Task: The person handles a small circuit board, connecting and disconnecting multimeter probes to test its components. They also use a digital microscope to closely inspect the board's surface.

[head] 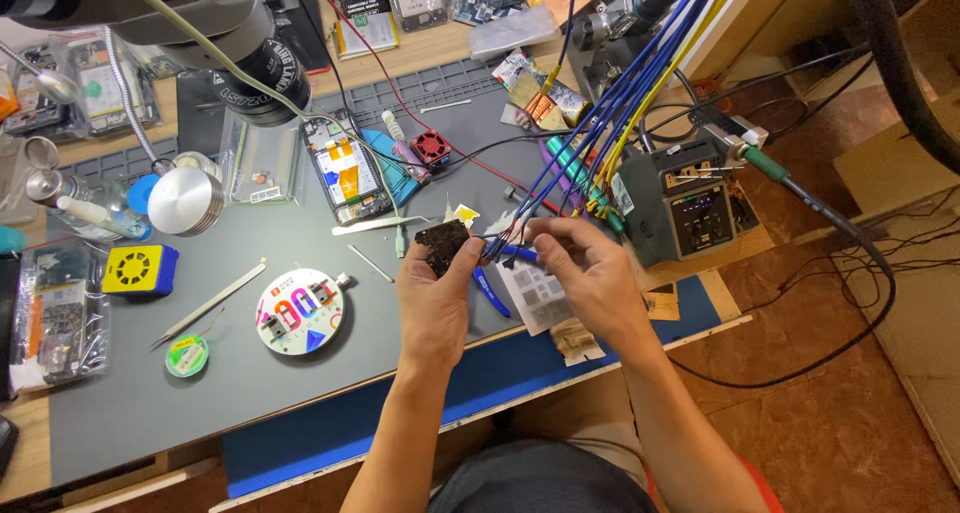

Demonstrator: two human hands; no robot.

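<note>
A: While the left hand (432, 298) grips the small dark square circuit board (441, 245) between thumb and curled fingers just above the grey work mat (250, 373), what is the right doing?

B: The right hand (588, 273) is closed in a pinch on the tip of one thin blue probe lead (520, 254), just beside the board's right edge. I'd judge a steady board and a light touch matter most here, with the other dangling leads kept off it.

A: And the containers?

B: Farther left, a clear plastic bag (55, 318) holds what look like circuit boards. Beyond that, a clear sleeve (262, 163) holds small parts, too small to tell. An opened phone with orange flex inside (345, 168) lies beside it.
</note>
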